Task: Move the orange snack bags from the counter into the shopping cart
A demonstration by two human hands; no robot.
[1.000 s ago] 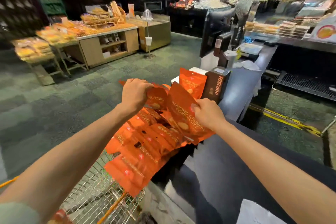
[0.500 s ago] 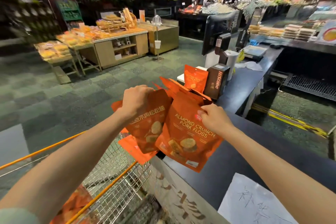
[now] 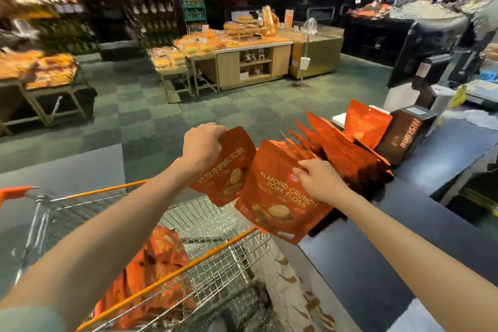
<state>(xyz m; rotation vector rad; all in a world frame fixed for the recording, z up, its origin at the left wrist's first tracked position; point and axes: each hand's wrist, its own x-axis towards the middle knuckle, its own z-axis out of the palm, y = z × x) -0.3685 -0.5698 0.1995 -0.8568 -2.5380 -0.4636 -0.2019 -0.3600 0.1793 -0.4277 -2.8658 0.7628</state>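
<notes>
My left hand [image 3: 202, 144] grips the top of an orange snack bag [image 3: 226, 172] with Chinese print, held over the wire shopping cart [image 3: 210, 248]. My right hand [image 3: 318, 180] holds a second orange bag [image 3: 275, 202] reading "Almond Crunch Pork Floss" at the counter's edge, partly over the cart. Behind it a row of several more orange bags [image 3: 342, 148] stands on the dark counter [image 3: 377, 259]. One more orange bag [image 3: 366, 124] stands upright further back. Several orange bags [image 3: 159, 267] lie inside the cart.
A brown box [image 3: 404, 135] stands beside the far bag. A monitor [image 3: 415, 51] and a white paper roll [image 3: 442, 102] sit further along the counter. The cart's orange handle [image 3: 16, 191] is at the left. Bakery display tables [image 3: 242, 56] stand across the green tiled floor.
Both hands have lifted a bag each off the pile and carried them left toward the cart. The camera has turned left and down, so more of the cart shows.
</notes>
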